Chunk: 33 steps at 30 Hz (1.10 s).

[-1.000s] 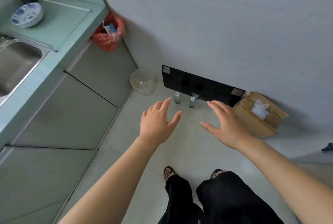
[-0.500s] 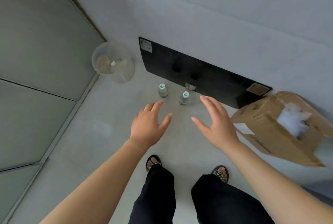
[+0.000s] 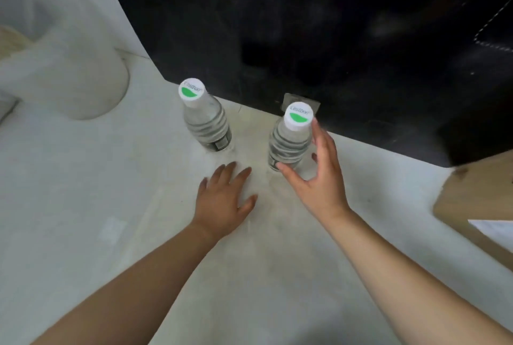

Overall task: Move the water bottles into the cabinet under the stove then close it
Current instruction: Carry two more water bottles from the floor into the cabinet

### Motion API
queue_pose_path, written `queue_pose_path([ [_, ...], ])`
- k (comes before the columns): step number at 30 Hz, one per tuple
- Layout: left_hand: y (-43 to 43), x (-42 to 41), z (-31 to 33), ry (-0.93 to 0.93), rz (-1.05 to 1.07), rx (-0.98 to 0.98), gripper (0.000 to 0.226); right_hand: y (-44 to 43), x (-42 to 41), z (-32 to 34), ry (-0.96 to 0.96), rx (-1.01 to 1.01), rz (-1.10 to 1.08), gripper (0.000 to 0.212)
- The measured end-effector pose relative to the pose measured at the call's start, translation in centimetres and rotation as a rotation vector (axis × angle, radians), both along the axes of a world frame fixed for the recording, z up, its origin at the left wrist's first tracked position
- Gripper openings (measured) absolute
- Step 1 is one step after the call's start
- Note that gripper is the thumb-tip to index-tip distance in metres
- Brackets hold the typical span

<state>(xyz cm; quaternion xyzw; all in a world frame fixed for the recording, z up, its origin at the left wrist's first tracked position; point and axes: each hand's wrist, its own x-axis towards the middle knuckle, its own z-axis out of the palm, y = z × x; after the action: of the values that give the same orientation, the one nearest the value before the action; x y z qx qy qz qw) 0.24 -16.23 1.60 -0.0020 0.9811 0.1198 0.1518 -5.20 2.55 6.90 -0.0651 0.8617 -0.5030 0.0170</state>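
Left bottle (image 3: 206, 122): stands upright on the pale floor (image 3: 83, 205), just in front of the black panel (image 3: 305, 25); clear, ribbed body, white cap with a green mark on top; no hand touches it.
Right bottle (image 3: 290, 140): upright on the floor to the right of the first, near it but apart, also close to the panel's lower edge; same white cap with green mark.
Right hand (image 3: 319, 178): fingers spread and curved around the right bottle, thumb at its near side low on the body, the other fingers passing its right side up toward the cap; not yet closed into a grip, and whether the skin touches the plastic cannot be told.
Left hand (image 3: 222, 200): open, palm down, fingers extended, low over the floor just near of the left bottle, holding nothing.
Cardboard box (image 3: 477, 205): at the right edge, near the panel's corner.
Translucent container (image 3: 69, 66): far left, blurred.
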Motion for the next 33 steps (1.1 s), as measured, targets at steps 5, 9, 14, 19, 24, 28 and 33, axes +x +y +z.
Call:
queue_pose_path([
  [5,-0.2,0.9,-2.3,0.0,-0.073,-0.068,0.066,-1.5,-0.4,-0.9,-0.011,-0.128,-0.061,0.086],
  [9,-0.3,1.0,-2.9,0.049,-0.063,-0.059,0.061,-1.9,-1.6,-0.7,0.006,-0.138,-0.055,0.083],
  [14,-0.4,1.2,-3.5,0.065,-0.055,-0.051,0.061,-1.3,-0.5,0.0,0.042,-0.108,-0.081,0.086],
  [19,-0.9,1.1,-2.4,0.009,-0.078,-0.004,0.061,-0.7,2.1,-1.5,-0.022,0.048,-0.016,0.09],
  [24,-3.7,1.7,0.1,0.087,-0.044,0.029,0.06,-0.8,2.6,-3.0,-0.021,0.163,0.007,0.077],
  [28,-5.9,0.6,3.1,0.22,0.232,0.089,0.06,-0.4,2.4,-2.9,-0.045,0.161,-0.062,0.075],
  [33,-6.0,-3.8,4.9,0.351,0.328,0.296,0.063,0.1,2.4,-2.4,-0.13,0.109,-0.114,0.074],
])
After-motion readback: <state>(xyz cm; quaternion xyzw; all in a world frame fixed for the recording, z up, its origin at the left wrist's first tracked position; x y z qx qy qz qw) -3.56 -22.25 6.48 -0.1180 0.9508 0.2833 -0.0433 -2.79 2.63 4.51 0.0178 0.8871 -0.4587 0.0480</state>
